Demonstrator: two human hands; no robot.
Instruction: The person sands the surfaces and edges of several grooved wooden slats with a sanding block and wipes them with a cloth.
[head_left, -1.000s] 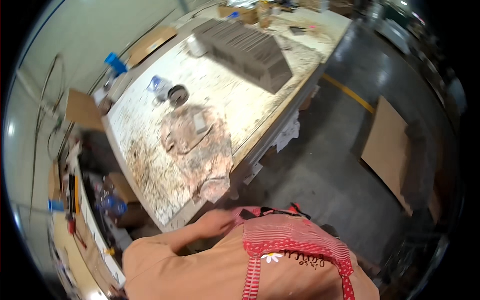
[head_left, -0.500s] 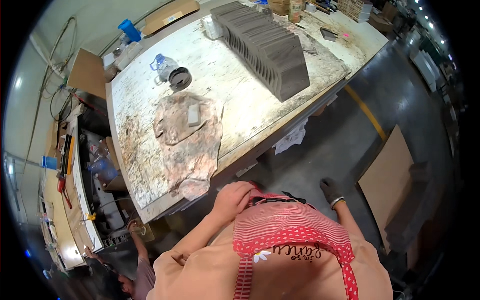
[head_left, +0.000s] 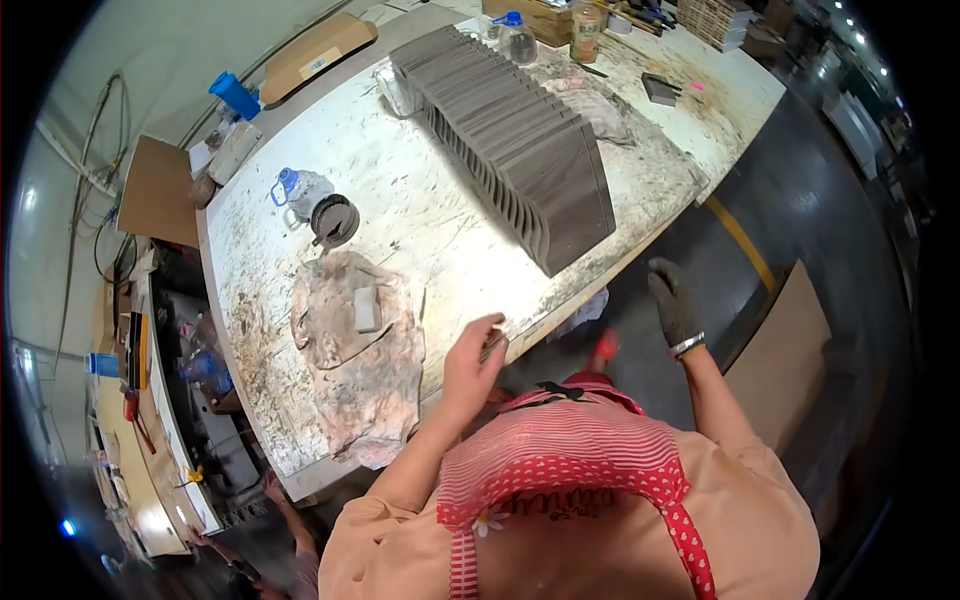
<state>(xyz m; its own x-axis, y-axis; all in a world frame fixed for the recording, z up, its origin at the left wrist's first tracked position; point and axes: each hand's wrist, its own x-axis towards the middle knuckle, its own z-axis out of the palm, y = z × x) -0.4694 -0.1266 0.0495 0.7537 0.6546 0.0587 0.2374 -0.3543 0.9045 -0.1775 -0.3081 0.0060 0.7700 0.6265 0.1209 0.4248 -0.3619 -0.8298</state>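
My bare left hand (head_left: 474, 366) is at the front edge of the white, stained table (head_left: 450, 265), its fingers loosely bent and apart, and I see nothing held in it. To the right, beyond the table's edge, my gloved right hand (head_left: 675, 308) hangs over the floor with the fingers extended and nothing in it. A long row of thin grey-brown panels (head_left: 520, 140) stands on edge across the table, ahead of both hands. Left of my left hand lies a stained cloth (head_left: 375, 400). On that cloth rests a small pale block (head_left: 367, 309).
A clear plastic jug (head_left: 307, 192) and a dark round cup (head_left: 335, 220) stand behind the cloth. Bottles (head_left: 586, 32) and a small grey box (head_left: 659, 90) sit farther back. A brown board (head_left: 780, 350) leans at right. Another person's arm (head_left: 290, 515) shows at lower left.
My left hand has moved up from my apron to the table edge. My right hand has reached farther forward. The panels and cloth now appear lower in view as I come closer.
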